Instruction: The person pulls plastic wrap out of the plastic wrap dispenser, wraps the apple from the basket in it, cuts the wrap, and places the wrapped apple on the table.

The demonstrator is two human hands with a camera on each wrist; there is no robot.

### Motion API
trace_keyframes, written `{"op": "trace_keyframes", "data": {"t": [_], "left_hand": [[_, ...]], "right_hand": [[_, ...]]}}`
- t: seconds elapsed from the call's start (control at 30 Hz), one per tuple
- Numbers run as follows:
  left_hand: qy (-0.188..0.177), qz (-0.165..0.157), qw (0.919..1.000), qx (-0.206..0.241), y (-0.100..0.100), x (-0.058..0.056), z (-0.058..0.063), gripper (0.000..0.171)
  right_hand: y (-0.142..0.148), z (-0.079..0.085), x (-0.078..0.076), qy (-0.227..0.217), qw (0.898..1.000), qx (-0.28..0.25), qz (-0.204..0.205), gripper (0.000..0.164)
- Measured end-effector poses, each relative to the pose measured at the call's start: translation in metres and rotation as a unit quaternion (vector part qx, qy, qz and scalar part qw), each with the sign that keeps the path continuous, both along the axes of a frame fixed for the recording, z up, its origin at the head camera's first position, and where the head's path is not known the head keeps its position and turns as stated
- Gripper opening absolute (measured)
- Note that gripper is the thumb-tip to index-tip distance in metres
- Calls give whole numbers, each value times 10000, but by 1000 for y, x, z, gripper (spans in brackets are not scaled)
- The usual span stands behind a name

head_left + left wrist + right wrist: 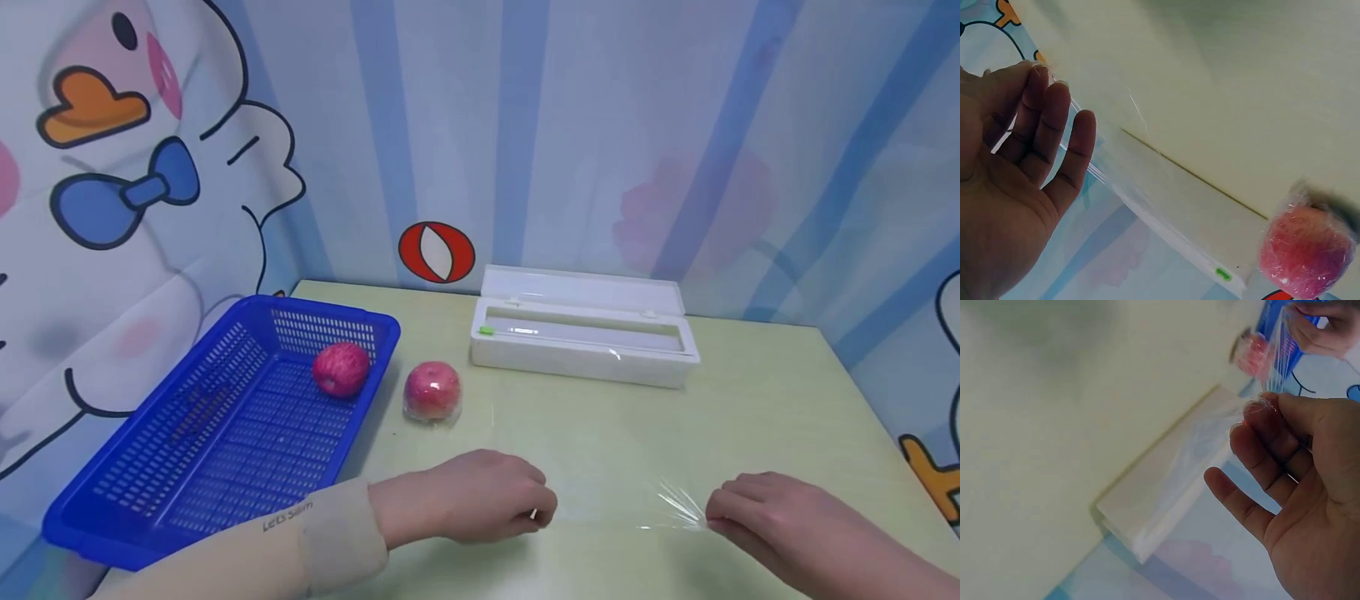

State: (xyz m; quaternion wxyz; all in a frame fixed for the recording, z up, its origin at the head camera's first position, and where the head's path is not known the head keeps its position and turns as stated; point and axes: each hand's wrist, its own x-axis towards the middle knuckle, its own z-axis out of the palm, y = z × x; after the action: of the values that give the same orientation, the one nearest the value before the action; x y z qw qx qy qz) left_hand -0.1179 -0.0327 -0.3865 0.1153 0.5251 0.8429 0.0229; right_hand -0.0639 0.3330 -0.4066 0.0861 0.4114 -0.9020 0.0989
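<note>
Cling film (682, 504) strung nine to three o'clock, left hand (491, 497) to right hand (791, 517); thumb and fingertips of each pinched together on its edge. Film-wrapped apple (432, 392) at eleven o'clock from left hand, nearer hand.

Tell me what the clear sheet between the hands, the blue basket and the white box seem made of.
Clear sheet: probably thin plastic film, glossy; it gathers into bright creases at the right hand.
Blue basket: likely moulded plastic, slightly shiny, with regular slots.
White box: apparently hard plastic, smooth, crisp-edged; painted metal isn't ruled out.
</note>
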Motion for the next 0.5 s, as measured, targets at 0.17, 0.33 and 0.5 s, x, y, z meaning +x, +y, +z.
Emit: {"op": "trace_keyframes", "data": {"t": [0.17, 0.33, 0.5], "left_hand": [[365, -39, 9989, -291, -2, 4, -9, 12], [546, 109, 9965, -628, -1, 9, -24, 19], [651, 179, 9947, -776, -2, 9, -38, 21]], "right_hand": [[-7, -24, 0, -186, 9993, -172, 257, 21], [-16, -44, -3, -5, 9969, -308, 720, 24], [-23, -61, -9, 119, 9940, -153, 1081, 23]]}}
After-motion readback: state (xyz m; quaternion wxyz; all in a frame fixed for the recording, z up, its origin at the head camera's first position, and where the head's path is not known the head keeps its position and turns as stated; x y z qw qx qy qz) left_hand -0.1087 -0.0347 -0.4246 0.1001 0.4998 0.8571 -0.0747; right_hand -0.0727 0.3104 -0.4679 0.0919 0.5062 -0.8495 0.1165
